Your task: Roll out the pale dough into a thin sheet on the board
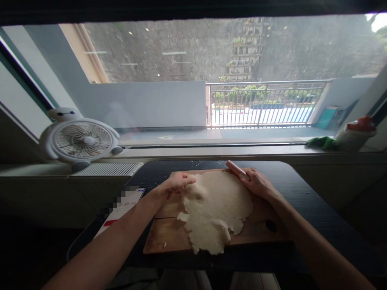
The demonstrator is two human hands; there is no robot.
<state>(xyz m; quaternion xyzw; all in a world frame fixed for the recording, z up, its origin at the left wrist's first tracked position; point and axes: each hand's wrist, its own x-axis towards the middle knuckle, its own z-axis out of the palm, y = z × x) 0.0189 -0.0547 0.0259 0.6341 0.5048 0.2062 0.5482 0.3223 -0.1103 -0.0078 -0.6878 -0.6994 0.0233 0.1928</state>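
A wide, thin sheet of dough (217, 201) with ragged edges covers the middle of a wooden board (166, 233). Its lower end hangs slightly past the board's near edge, and a small flap is folded up there. At the dough's upper left edge, my left hand (178, 182) pinches the rim, with the sheet slightly raised beside it. My right hand (256, 183) is closed round the near end of a pinkish rolling pin (235, 168), which lies slanted over the top right edge of the dough and board.
A phone (127, 203) lies on the dark table (305, 209) left of the board, partly behind my left forearm. A white fan (87, 140) stands at the left. On the right sill are a green cloth (322, 142) and an orange-capped bottle (355, 135).
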